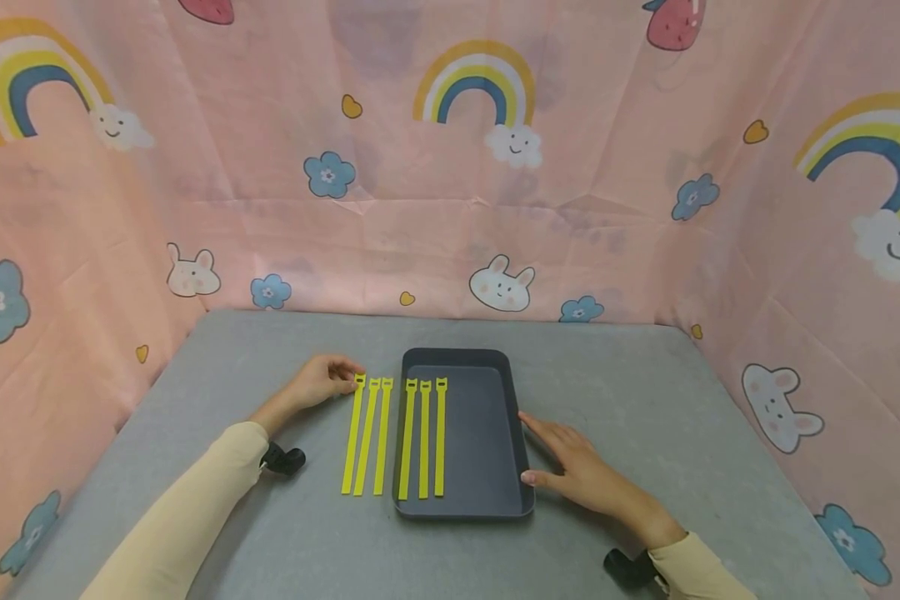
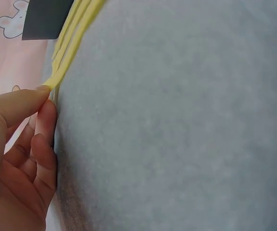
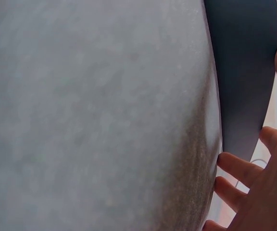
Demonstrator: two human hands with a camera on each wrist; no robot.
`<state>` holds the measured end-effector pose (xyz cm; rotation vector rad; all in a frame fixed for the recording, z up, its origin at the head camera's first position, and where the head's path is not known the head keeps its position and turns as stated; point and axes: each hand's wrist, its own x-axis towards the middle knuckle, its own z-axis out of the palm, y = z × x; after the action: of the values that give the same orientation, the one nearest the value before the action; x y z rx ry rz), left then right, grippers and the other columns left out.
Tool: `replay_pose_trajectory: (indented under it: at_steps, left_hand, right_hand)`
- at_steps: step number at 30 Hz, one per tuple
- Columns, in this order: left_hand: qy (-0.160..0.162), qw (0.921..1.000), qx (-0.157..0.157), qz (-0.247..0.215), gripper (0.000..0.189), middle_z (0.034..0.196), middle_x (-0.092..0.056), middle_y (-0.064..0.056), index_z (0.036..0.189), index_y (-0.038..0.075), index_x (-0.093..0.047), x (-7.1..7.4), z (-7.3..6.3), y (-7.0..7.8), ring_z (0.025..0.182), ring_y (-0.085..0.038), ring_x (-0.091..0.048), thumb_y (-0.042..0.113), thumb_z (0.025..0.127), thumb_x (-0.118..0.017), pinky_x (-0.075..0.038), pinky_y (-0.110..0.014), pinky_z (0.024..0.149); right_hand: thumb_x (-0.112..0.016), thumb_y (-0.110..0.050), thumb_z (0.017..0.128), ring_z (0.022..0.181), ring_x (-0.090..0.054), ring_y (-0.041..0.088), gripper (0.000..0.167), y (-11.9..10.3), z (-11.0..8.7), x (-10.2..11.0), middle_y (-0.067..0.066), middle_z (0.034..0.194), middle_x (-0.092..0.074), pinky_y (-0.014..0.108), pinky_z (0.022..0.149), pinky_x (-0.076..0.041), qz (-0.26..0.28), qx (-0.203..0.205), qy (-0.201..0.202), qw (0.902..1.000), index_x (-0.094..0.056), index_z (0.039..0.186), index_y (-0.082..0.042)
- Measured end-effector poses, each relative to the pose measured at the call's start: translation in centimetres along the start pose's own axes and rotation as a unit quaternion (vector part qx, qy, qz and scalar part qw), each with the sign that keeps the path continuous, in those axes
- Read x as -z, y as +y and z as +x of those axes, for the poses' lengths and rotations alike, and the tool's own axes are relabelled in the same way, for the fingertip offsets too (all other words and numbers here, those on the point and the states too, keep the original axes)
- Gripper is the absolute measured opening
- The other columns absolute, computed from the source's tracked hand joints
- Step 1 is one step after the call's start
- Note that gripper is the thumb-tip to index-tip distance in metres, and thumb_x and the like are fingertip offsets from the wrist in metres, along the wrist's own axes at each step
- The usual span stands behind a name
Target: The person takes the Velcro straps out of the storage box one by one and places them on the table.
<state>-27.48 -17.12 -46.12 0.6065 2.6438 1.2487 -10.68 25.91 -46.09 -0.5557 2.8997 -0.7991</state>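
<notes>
Head view: left of the tray (image 1: 483, 442), the left hand (image 1: 322, 381) pinches one yellow strap (image 1: 353, 433) near two others (image 1: 367, 437); three straps (image 1: 424, 442) lie inside; the wide-spread right hand (image 1: 588, 468) touches the tray's right side.

Soft, diffuse light is filling the head view; a brownish shadow is darkening the tabletop (image 3: 95, 106) at lower right in the right-wrist view.

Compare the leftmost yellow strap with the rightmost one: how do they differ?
The leftmost strap is outside the tray, while the rightmost strap lies in it. The left hand pinches the leftmost strap's far end; no hand touches the rightmost strap. In the head view, the leftmost strap slants more than the rightmost strap. Both are yellow, with a slotted end.
</notes>
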Motion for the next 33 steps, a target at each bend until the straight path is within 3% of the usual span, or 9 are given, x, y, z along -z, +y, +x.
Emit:
replay_pose_trajectory:
  at_steps: [33]
  left_hand:
    - [0.011, 0.9996, -0.017, 0.022, 0.020, 0.089, -0.068, -0.010, 0.104, 0.002, -0.074, -0.40, 0.21, 0.04, 0.073, -0.013, -0.055, 0.006, 0.085, -0.075, -0.045, -0.022, 0.064]
  right_hand:
    - [-0.064, -0.055, 0.090, 0.141, -0.040, 0.043, 0.084, -0.18, -0.09, 0.18, 0.012, 0.155, -0.043, 0.071, 0.107, -0.028, -0.004, 0.004, 0.002, 1.0000, -0.024, 0.158, -0.027]
